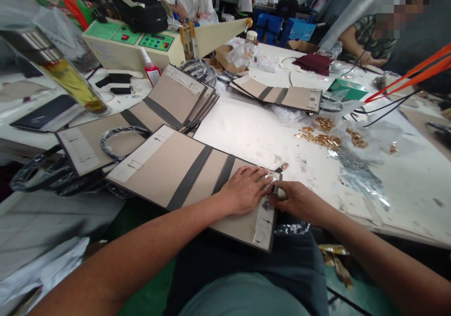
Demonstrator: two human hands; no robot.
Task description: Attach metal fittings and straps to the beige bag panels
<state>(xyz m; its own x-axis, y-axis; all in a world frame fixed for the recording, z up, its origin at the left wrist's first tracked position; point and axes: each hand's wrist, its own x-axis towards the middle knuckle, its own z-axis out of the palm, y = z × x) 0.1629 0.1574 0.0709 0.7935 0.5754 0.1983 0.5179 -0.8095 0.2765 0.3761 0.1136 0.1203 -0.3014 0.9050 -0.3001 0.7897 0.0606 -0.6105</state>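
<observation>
A tan folding panel with dark fold strips and a black edge lies across my lap and the table's near edge. Pale strips with small metal wire pieces run along both of its ends. My left hand lies flat on the panel near its right end, fingers stretched out. At that right edge my right hand is closed in a pinch by the metal pieces; what sits between its fingertips is too small to make out. A small orange-and-black object shows just beyond the panel's edge.
Stacked similar panels and plastic-wrapped rings lie left. Gold metal pieces are heaped on the right. A glass bottle, a red-labelled bottle and a sealing machine stand behind. Co-workers sit across the table.
</observation>
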